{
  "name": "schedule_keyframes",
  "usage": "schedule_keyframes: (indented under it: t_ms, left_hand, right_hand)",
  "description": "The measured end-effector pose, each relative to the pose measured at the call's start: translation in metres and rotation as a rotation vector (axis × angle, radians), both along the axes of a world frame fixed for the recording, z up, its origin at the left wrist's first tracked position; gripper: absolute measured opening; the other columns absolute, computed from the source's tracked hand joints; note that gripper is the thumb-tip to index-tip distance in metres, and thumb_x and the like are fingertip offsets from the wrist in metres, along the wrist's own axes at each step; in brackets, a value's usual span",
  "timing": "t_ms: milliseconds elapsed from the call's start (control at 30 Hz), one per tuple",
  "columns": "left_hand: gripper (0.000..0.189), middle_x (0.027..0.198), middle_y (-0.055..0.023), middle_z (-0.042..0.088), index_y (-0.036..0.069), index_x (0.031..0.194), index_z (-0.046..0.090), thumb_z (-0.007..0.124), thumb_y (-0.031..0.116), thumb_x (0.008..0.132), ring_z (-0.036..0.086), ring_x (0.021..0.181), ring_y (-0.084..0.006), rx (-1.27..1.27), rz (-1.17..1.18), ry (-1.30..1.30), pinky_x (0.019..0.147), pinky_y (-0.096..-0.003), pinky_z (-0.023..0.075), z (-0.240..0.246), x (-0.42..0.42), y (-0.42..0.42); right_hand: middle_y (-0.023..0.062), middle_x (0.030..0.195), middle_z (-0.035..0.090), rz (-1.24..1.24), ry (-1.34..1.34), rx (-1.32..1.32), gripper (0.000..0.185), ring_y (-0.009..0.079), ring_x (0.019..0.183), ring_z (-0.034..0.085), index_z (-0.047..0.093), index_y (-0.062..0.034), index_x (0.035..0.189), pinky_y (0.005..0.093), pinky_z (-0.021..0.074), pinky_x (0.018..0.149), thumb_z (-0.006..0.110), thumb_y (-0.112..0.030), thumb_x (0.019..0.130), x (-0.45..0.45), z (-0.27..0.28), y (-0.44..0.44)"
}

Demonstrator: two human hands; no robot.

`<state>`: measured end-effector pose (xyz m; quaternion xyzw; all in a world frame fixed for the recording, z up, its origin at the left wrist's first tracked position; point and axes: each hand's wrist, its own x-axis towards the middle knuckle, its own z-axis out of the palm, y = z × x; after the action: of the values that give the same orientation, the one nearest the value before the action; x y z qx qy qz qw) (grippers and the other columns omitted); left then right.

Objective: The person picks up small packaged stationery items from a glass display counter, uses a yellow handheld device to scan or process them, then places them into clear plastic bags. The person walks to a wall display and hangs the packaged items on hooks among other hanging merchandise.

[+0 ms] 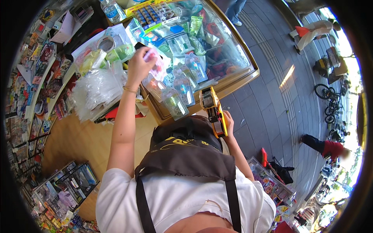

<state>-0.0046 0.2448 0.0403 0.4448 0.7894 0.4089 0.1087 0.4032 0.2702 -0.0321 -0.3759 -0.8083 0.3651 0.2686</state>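
My left hand (140,67) pinches a small pink packet (156,64) in clear wrap above the left side of the glass-topped counter (234,55). My right hand (229,123) is wrapped around a yellow handheld price labeller (213,112), held upright off the counter's near right corner. Between the two hands, several clear blister packs with hang holes lie overlapping, the nearest blister pack (174,103) at the counter's front edge. A dark object (140,45) shows partly behind my left hand; what it is I cannot tell.
Left of the counter are a heap of clear plastic bags (94,90) and a tape roll (106,43). A water bottle (112,11) stands at the back. Display shelves (43,84) line the left. Grey paving (271,67) with passers-by and parked bicycles (326,100) lies right.
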Motion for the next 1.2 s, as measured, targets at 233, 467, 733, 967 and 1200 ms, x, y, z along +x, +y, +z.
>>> schedule_keyframes:
  t_ms: [233, 467, 733, 967, 1200]
  left_hand:
    - [0.064, 0.109, -0.0128, 0.05, 0.005, 0.123, 0.038, 0.075, 0.013, 0.071, 0.057, 0.095, -0.0205, 0.337, 0.016, -1.112, 0.074, -0.0324, 0.0555, -0.044, 0.062, -0.018]
    - [0.06, 0.091, -0.0117, 0.058, 0.0, 0.123, 0.036, 0.07, 0.023, 0.079, 0.064, 0.08, -0.0214, 0.034, 0.119, -0.945, 0.062, -0.0331, 0.0533, -0.069, 0.138, -0.052]
    - [0.085, 0.063, -0.0118, 0.06, 0.006, 0.134, 0.035, 0.057, 0.065, 0.076, 0.062, 0.058, -0.0306, -0.524, -0.138, 0.114, 0.049, -0.0376, 0.0455, -0.057, 0.13, -0.07]
    - [0.049, 0.071, -0.0004, 0.061, 0.003, 0.108, 0.064, 0.06, 0.047, 0.085, 0.052, 0.063, -0.0059, -0.132, -0.316, -0.532, 0.056, -0.0225, 0.0413, -0.034, 0.121, -0.063]
    - [0.035, 0.083, -0.0006, 0.065, 0.003, 0.108, 0.065, 0.065, 0.029, 0.086, 0.056, 0.074, -0.005, -0.183, -0.487, -0.931, 0.068, -0.0192, 0.0447, -0.023, 0.127, -0.057]
  right_hand:
    - [0.0135, 0.089, 0.057, -0.021, -0.01, 0.007, 0.019, 0.0287, 0.076, 0.059, 0.06, 0.0009, 0.095, 0.0297, 0.0472, 0.068, 0.059, -0.001, 0.076, 0.003, 0.007, -0.001]
    - [0.0128, 0.091, 0.058, -0.035, -0.047, -0.016, 0.02, 0.0276, 0.078, 0.06, 0.06, 0.0005, 0.095, 0.0302, 0.0479, 0.069, 0.059, -0.001, 0.076, 0.007, 0.004, 0.0]
    - [0.0158, 0.092, 0.058, 0.005, -0.06, -0.025, 0.023, 0.0328, 0.08, 0.058, 0.059, 0.0011, 0.097, 0.0322, 0.0478, 0.071, 0.06, -0.005, 0.075, 0.007, -0.001, 0.003]
    - [0.0126, 0.081, 0.054, 0.118, -0.24, 0.11, 0.017, 0.0319, 0.07, 0.058, 0.057, -0.0037, 0.087, 0.0372, 0.0473, 0.06, 0.06, -0.017, 0.076, 0.007, -0.003, 0.004]
    - [0.0097, 0.093, 0.061, 0.248, -0.189, 0.306, 0.027, 0.0269, 0.081, 0.059, 0.062, -0.003, 0.096, 0.0345, 0.0484, 0.068, 0.064, -0.016, 0.072, -0.002, 0.011, 0.016]
